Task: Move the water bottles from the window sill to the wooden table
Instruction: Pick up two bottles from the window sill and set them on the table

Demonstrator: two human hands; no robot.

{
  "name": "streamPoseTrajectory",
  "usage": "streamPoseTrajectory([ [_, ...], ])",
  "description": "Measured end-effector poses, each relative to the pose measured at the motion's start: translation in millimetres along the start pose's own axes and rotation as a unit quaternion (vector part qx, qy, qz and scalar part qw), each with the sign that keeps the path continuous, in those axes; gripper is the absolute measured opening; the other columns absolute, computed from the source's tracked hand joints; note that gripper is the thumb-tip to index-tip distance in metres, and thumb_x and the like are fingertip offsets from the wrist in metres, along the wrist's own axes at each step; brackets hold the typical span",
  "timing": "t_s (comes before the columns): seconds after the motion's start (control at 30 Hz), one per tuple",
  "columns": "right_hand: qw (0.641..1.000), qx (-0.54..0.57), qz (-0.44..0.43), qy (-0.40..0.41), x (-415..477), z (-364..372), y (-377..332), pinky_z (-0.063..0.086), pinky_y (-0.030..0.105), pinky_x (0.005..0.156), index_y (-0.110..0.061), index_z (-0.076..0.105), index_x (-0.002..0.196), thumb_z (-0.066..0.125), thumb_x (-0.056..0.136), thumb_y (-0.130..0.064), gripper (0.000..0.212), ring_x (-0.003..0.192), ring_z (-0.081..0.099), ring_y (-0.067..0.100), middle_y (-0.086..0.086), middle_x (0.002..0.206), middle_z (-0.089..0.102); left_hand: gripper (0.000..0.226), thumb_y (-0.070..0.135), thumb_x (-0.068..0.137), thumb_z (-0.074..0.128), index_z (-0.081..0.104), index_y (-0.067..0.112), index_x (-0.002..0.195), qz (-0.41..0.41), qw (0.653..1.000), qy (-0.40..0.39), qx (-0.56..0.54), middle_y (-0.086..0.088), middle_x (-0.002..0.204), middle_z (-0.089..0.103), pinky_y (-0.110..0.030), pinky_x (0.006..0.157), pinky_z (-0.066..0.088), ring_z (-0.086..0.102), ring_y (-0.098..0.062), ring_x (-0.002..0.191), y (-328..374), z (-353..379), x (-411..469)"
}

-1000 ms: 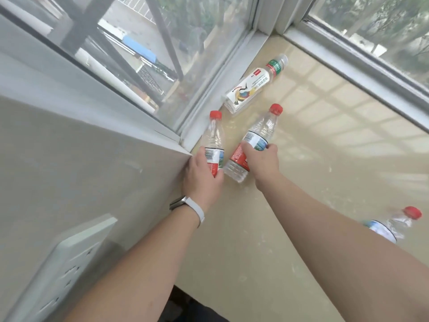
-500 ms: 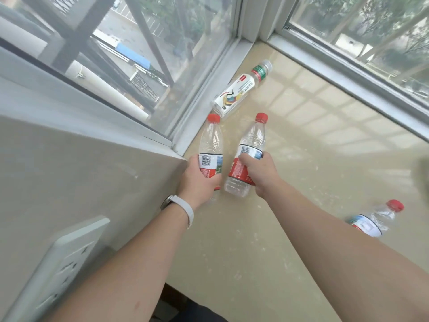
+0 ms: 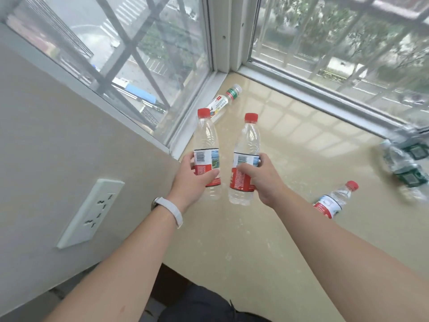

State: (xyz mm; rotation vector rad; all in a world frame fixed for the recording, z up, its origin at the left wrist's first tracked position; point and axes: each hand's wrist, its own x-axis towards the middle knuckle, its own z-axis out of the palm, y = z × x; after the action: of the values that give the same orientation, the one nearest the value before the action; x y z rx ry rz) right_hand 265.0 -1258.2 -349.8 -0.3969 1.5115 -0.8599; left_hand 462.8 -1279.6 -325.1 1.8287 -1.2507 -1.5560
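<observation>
My left hand grips a clear red-capped water bottle around its red label, held upright above the beige window sill. My right hand holds a second red-capped bottle the same way, just to the right. Another red-capped bottle lies on its side on the sill beside my right forearm. A green-capped bottle with a white label lies in the far corner by the window frame. Blurred green-labelled bottles lie at the right edge.
Windows with metal bars close the sill on the left and far sides. A beige wall with a white power socket stands to my left. The sill's near edge sits just above my dark trousers.
Both hands have lifted their bottles off the sill and brought them upright, closer to me. The view has tilted up, revealing more bottles at the right.
</observation>
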Motion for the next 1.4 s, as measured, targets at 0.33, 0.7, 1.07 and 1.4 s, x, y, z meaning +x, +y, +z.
streamPoseTrajectory([
  [0.33, 0.992, -0.007, -0.097, -0.076, -119.7, -38.3, -47.3, 0.055, 0.050, 0.090, -0.023, 0.053, 0.119, 0.078, 0.068, -0.021, 0.057, 0.096, 0.071, 0.025, 0.007, 0.109, 0.068, 0.076, 0.041, 0.067, 0.088, 0.051, 0.040, 0.133, 0.091, 0.993, -0.034, -0.062, 0.007, 0.113, 0.073, -0.023, 0.075, 0.058, 0.072, -0.010, 0.100, 64.2, 8.5, -103.5],
  [0.7, 0.978, 0.009, -0.198, -0.069, -217.7, -58.5, -69.0, 0.057, 0.048, 0.087, -0.018, 0.061, 0.115, 0.075, 0.069, -0.021, 0.049, 0.096, 0.071, 0.028, 0.006, 0.103, 0.073, 0.059, 0.037, 0.069, 0.085, 0.062, 0.028, 0.123, 0.182, 0.977, -0.082, -0.080, 0.004, 0.112, 0.075, -0.024, 0.077, 0.057, 0.072, -0.016, 0.102, 104.3, -5.7, -176.9],
  [1.07, 0.968, 0.030, -0.250, 0.011, -287.9, -35.0, -54.8, 0.057, 0.045, 0.085, -0.018, 0.059, 0.119, 0.078, 0.070, -0.020, 0.052, 0.097, 0.071, 0.025, 0.004, 0.103, 0.074, 0.054, 0.028, 0.074, 0.080, 0.061, 0.022, 0.125, 0.233, 0.953, -0.180, -0.076, 0.003, 0.111, 0.075, -0.024, 0.078, 0.057, 0.072, -0.017, 0.102, 118.8, -36.8, -200.0],
  [1.4, 0.945, 0.072, -0.272, 0.167, -348.2, -16.2, -18.9, 0.049, 0.058, 0.093, -0.026, 0.061, 0.114, 0.083, 0.055, -0.033, 0.064, 0.099, 0.068, 0.026, 0.013, 0.111, 0.068, 0.057, 0.028, 0.073, 0.079, 0.061, 0.021, 0.126, 0.244, 0.922, -0.295, -0.059, 0.000, 0.114, 0.074, -0.037, 0.088, 0.056, 0.071, -0.019, 0.105, 107.8, -36.7, -204.3],
])
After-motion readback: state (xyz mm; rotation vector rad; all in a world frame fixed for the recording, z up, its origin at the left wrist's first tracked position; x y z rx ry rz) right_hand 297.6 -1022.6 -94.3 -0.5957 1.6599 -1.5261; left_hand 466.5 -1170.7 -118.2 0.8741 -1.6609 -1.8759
